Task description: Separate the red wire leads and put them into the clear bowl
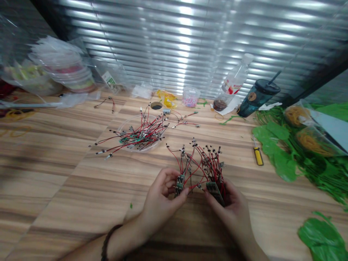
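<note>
Low over the wooden table, my left hand (163, 195) is closed on a small stack of circuit boards (179, 185) with red and black wires. To its right, my right hand (231, 206) grips a larger stack of wired circuit boards (214, 192) between thumb and fingers. Red and black wires (212, 163) with small metal parts at their ends fan upward from both stacks and cross between them. Beyond my left hand, a clear round dish (135, 149) holds a tangled heap of similar wired boards (141, 136).
Loose wired pieces (186, 124) and a small motor (166, 111) lie behind the dish. A yellow screwdriver (258, 156), green leaf-like plastic (288, 159), a bottle (231, 85) and a dark tumbler (258, 98) stand or lie right. Stacked plastic tubs (67, 72) are at left.
</note>
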Tool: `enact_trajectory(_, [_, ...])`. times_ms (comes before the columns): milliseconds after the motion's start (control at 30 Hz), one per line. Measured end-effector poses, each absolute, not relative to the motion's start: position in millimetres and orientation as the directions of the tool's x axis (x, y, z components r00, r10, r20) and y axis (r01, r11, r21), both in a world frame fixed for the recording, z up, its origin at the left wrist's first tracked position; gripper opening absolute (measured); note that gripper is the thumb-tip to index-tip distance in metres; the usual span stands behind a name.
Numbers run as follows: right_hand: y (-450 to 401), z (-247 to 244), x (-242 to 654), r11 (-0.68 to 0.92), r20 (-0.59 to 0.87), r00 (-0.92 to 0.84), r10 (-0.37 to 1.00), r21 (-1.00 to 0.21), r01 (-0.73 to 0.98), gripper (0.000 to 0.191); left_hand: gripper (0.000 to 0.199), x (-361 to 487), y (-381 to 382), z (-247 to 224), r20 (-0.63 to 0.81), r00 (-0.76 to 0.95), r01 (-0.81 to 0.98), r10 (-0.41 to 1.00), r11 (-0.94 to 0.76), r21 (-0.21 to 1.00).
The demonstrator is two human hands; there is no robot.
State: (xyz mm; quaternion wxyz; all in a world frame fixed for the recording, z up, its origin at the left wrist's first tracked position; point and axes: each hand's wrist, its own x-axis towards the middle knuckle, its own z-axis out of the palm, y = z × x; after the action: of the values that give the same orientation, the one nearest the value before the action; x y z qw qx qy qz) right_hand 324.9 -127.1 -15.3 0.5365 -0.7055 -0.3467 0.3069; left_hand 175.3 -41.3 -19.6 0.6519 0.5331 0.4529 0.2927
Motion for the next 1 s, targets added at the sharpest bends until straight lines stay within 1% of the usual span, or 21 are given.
enact_trajectory(133, [-126,-16,325,-0.175,-0.121,0.519,0.846,-0.983,0.057,0.020,0.040,175,-43,-20,-0.246,0.439,0.120,0.864,0.215,0.969])
enact_trajectory(233, [-125,-17,325,-0.175,-0.134,0.529,0.838,-0.984,0.029,0.022,0.041,174,-42,-17,-0.265,0.475,0.118,0.839,0.238,0.964])
enact_trajectory(367, [-124,-15,324,-0.186,-0.142,0.515,0.846,-0.982,0.036,0.022,0.045,175,-39,-13,-0.388,0.538,0.150,0.748,0.368,0.918])
enact_trajectory(467, [-124,-14,324,-0.180,-0.119,0.502,0.857,-0.981,0.076,0.022,0.046,176,-38,-13,-0.454,0.534,0.169,0.713,0.436,0.884])
enact_trajectory(633, [-124,-12,323,-0.222,-0.157,0.521,0.839,-0.973,0.065,0.021,0.046,177,-37,-12,-0.477,0.501,0.168,0.722,0.459,0.872])
enact_trajectory(767, [-124,-12,324,-0.226,-0.143,0.507,0.850,-0.969,0.105,0.023,0.045,179,-36,-10,-0.477,0.491,0.145,0.729,0.472,0.870])
enact_trajectory(900, [-123,-12,326,-0.221,-0.153,0.498,0.853,-0.972,0.081,0.025,0.048,180,-35,-9,-0.506,0.494,0.127,0.707,0.517,0.846])
enact_trajectory(1000, [-122,-11,326,-0.215,-0.159,0.484,0.860,-0.975,0.062,0.026,0.052,180,-35,-9,-0.525,0.541,0.116,0.657,0.560,0.820])
